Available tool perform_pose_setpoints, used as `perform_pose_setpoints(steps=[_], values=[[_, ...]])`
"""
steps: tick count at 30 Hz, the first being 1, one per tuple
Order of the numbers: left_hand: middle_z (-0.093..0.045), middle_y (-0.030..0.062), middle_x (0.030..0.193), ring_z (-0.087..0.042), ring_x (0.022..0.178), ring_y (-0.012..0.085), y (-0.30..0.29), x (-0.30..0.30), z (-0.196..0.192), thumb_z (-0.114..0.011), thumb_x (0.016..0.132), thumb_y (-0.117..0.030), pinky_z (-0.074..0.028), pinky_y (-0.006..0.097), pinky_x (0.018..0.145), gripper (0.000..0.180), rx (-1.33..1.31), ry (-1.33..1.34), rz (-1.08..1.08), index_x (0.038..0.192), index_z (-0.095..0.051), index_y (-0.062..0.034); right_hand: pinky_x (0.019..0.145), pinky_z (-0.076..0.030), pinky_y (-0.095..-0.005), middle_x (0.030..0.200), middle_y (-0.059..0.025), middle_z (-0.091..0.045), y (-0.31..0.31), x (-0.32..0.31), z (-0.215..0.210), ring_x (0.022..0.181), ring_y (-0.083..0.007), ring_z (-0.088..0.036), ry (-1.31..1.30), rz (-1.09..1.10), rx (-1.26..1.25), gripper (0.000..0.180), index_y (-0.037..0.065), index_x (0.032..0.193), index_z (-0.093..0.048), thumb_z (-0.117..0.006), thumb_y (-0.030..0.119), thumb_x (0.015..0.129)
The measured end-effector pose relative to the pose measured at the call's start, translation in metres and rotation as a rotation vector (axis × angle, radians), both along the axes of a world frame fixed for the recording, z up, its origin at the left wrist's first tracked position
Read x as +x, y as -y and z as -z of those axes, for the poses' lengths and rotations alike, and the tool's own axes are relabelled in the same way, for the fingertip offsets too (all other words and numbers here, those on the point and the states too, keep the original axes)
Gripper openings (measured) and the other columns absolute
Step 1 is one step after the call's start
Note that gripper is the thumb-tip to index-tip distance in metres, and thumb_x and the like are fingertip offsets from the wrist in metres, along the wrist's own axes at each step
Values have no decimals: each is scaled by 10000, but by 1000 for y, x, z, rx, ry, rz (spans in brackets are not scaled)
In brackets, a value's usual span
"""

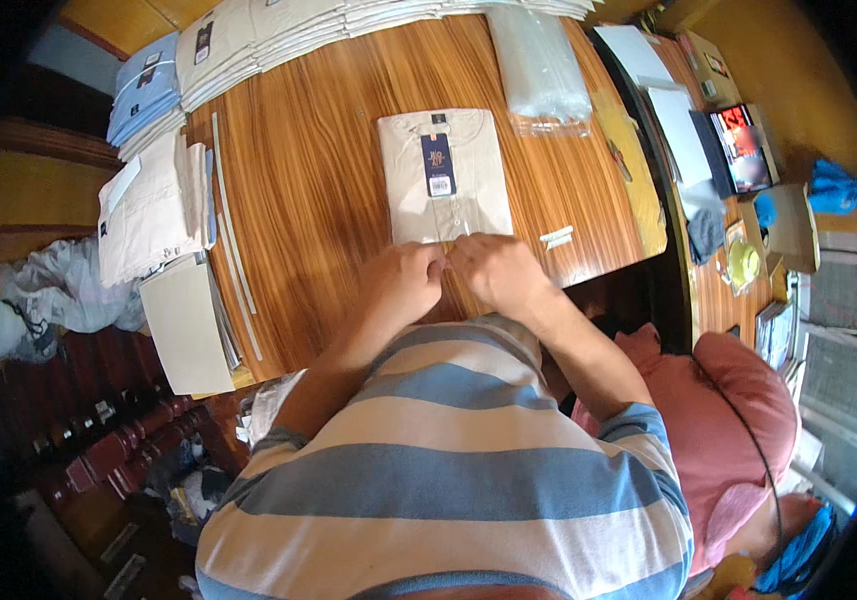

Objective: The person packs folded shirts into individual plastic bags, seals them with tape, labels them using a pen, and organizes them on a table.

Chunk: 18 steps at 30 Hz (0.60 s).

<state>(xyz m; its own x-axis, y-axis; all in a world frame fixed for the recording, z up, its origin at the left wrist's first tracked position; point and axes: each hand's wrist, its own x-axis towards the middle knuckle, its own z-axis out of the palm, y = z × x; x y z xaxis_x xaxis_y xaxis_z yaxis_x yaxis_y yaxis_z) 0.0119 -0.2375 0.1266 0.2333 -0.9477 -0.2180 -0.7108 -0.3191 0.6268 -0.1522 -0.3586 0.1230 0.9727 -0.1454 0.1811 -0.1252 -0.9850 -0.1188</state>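
A folded beige shirt (446, 175) with a dark blue hang tag lies flat on the wooden table (319, 200) in front of me. My left hand (404, 280) and my right hand (494, 272) meet at its near edge, fingertips pinching the fabric there. Both hands rest side by side, almost touching. What exactly the fingers hold is too small to tell beyond the shirt's edge.
Clear plastic bags (539, 65) lie beyond the shirt. Stacks of folded shirts (269, 35) line the far edge, with blue ones (144, 90) and beige ones (149, 205) at left. Cardboard sheets (187, 325) and thin white strips (234, 240) sit nearby. A small white clip (557, 238) lies at right.
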Motion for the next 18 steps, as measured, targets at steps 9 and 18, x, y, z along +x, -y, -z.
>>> perform_pose_setpoints(steps=[9,18], values=[[-746,183,1126,-701,1069,417,-19,21,47,-573,997,-233,-552,554,913,268,133,333,-392,1154,-737,-92,752,-608,-366,963,-94,-713,34,-9,-6,880,-269,-734,174,-161,374,132,38,979,-709,-734,114,874],[-546,223,1448,-509,1337,415,-64,-5,98,-610,962,-204,-436,519,1123,817,156,439,-485,1676,-224,-119,832,-594,-322,951,-52,-735,99,-26,-9,899,-148,-730,259,174,1208,624,86,1491,-542,-787,42,919]])
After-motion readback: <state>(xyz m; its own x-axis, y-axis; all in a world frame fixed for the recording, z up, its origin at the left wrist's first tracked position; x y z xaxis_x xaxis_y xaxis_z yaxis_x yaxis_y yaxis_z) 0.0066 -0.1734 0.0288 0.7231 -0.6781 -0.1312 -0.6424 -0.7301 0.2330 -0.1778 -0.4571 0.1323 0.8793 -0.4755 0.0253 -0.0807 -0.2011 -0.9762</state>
